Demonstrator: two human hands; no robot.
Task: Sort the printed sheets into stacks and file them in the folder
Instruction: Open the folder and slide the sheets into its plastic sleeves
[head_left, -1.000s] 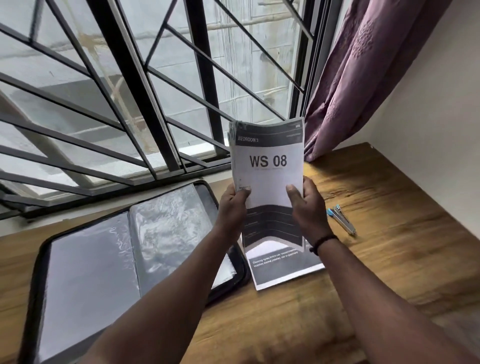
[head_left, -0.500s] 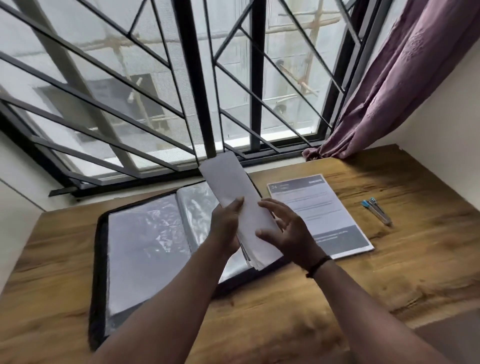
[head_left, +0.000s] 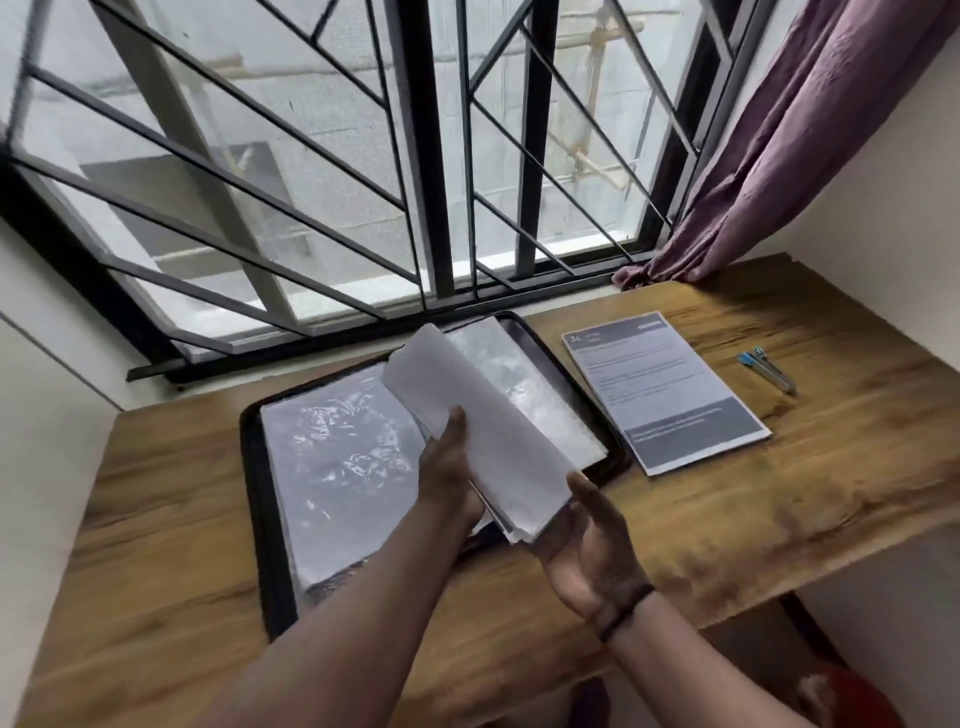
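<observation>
Barred window (head_left: 415, 156), purple curtain (head_left: 810, 140), wooden desk (head_left: 779, 493), daylight

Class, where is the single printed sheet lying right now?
The printed sheet lies flat on the wooden table, right of the open folder and left of the pens.

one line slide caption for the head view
Both hands hold a stack of sheets blank side up over the open folder.
</observation>
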